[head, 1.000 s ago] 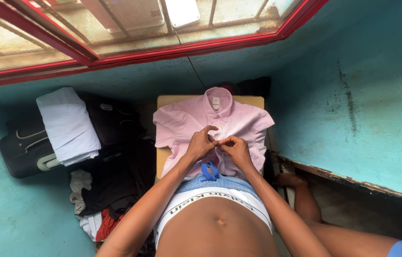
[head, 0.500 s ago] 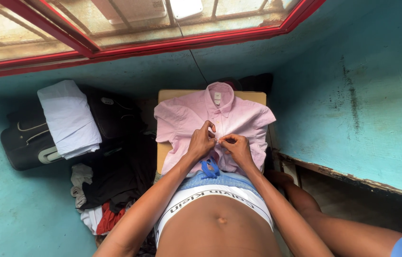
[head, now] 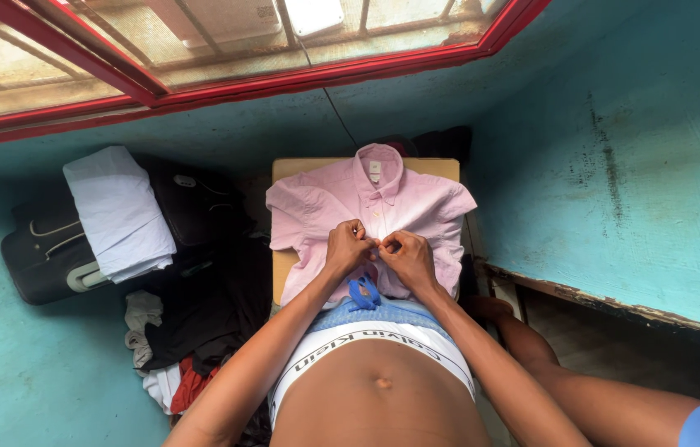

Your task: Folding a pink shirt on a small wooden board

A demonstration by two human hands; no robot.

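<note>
— What lies at the far left?
— A black suitcase (head: 52, 261) with a folded white cloth (head: 118, 211) on top, dark clothes (head: 192, 323) heaped beside it.
— And the shirt?
— The pink shirt (head: 325, 207) lies flat, collar away, on the tan bench (head: 285, 269).
— The hands?
— The left hand (head: 348, 248) pinches the shirt's front placket; just beside it, the right hand (head: 406, 258) pinches the same spot, fingertips nearly touching.
</note>
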